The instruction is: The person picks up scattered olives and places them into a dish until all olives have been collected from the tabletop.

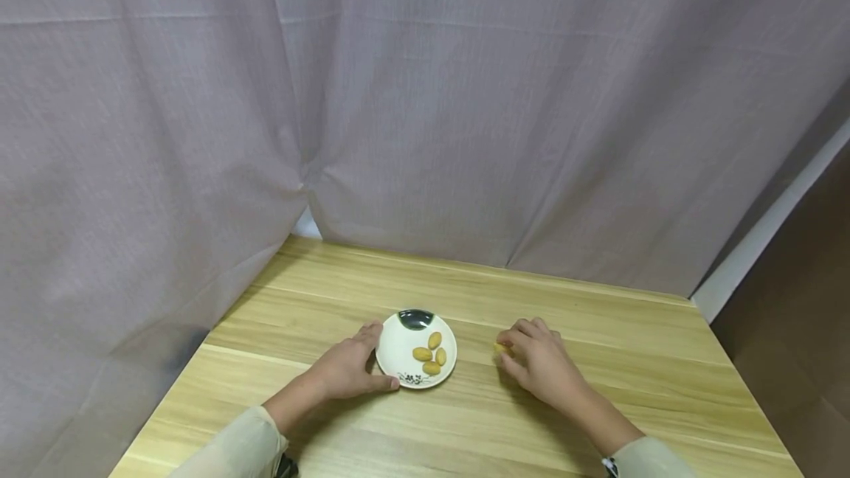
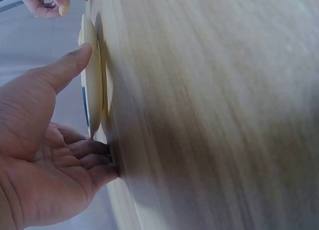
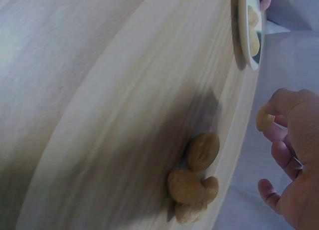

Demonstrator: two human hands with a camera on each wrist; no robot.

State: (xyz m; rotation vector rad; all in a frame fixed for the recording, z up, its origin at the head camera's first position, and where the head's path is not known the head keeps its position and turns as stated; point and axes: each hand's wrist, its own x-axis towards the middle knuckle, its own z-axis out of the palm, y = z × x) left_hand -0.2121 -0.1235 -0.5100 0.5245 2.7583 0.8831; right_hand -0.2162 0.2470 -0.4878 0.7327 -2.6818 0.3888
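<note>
A small round white plate [image 1: 398, 349] with a dark green patch and a floral print carries several yellow oval fruits [image 1: 422, 354]. My left hand [image 1: 348, 366] holds its left side, the thumb on the near rim and the fingers round the far left edge. To the right of the plate, my right hand [image 1: 541, 364] pinches one yellow oval fruit [image 3: 264, 118] between thumb and fingertips, above the table. Several more such fruits [image 3: 185, 187] lie clustered on the wood below that hand in the right wrist view; the hand hides them in the head view.
The light wooden table [image 1: 425, 434] spreads beneath both hands. Grey cloth curtains [image 1: 465, 131] hang along its back and left side. A dark brown panel [image 1: 797, 316] stands beyond the right edge.
</note>
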